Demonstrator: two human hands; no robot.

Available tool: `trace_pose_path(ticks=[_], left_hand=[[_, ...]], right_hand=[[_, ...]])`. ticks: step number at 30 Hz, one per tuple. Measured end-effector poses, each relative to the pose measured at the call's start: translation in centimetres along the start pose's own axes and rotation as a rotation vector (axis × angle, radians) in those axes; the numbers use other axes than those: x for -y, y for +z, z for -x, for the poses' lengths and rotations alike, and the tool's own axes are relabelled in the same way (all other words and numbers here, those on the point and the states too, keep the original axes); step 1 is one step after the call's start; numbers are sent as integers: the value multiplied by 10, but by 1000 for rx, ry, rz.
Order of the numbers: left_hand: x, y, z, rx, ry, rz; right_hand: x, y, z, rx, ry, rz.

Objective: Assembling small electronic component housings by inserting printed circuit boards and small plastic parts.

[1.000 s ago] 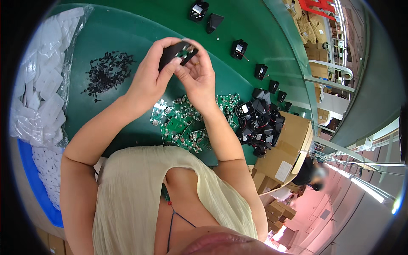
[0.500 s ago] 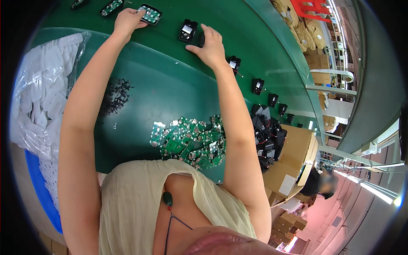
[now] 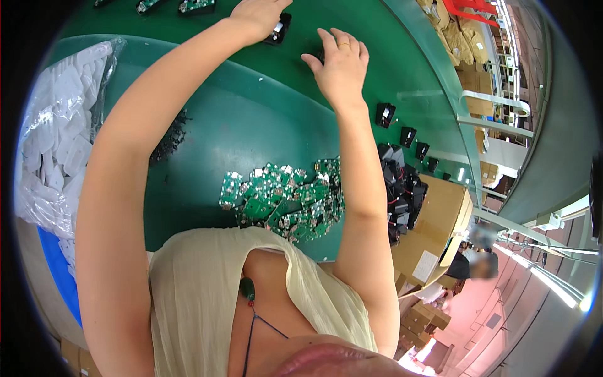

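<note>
My left hand (image 3: 256,19) reaches across the green belt at the top edge. Its fingers stretch to the right, partly cut off by the picture's edge, beside a black plastic case (image 3: 279,29). Whether they touch the case, I cannot tell. To the right, my right hand (image 3: 342,68) hovers over the belt with thumb and fingers spread and no grip visible. A little of something dark shows behind its fingers, mostly hidden. Left of my left hand lies a case with a green circuit board (image 3: 196,6), and farther left is another board-fitted case (image 3: 147,5).
Green circuit boards (image 3: 276,198) lie heaped on the green worktop (image 3: 207,107). Small black parts (image 3: 168,141) sit under my left arm. A bag of white plastic pieces (image 3: 59,138) is at left. More black cases (image 3: 385,115) line the belt; others pile beside a cardboard box (image 3: 433,213).
My left hand has left the board-fitted case and swung right to the black case. My right hand has shifted right, fingers spread. The board-fitted cases appear farther left.
</note>
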State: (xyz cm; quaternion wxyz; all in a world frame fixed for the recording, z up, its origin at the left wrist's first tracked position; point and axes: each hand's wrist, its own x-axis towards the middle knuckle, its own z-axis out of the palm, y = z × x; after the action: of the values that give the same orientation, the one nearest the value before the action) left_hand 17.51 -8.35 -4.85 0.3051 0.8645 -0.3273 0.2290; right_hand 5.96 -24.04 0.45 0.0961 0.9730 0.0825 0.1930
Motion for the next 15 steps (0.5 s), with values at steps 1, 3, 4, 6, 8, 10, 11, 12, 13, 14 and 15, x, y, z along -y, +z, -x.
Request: trace_pose_path(ticks=[1, 3, 4, 6, 8, 10, 11, 12, 13, 14, 15], left_hand=[[0, 4, -7, 235, -58, -41], [1, 10, -12, 480, -108, -70], [2, 9, -10, 505, -173, -66], [2, 6, -1, 493, -304, -24], [-9, -7, 1, 396, -370, 162], [-6, -20, 17, 265, -462, 332], [-8, -28, 25, 190, -481, 430], [-13, -34, 32, 180, -664, 768], [-21, -47, 43, 181, -668, 767], [-24, -63, 59, 95, -486, 955], [-23, -77, 76, 3, -298, 1130]], right_hand=[[-1, -9, 4, -17, -6, -91], [-3, -29, 24, -42, -7, -117], [-4, -37, 34, -17, 15, -159], [-6, -53, 56, 21, 63, -214], [-13, -67, 85, 80, 139, -224], [-6, -79, 105, 119, 147, -236], [-2, -86, 115, 226, 215, -276], [1, -93, 125, 332, 284, -314], [8, -98, 131, 331, 263, -321], [17, -95, 138, 361, 243, -376], [28, -90, 142, 394, 216, -431]])
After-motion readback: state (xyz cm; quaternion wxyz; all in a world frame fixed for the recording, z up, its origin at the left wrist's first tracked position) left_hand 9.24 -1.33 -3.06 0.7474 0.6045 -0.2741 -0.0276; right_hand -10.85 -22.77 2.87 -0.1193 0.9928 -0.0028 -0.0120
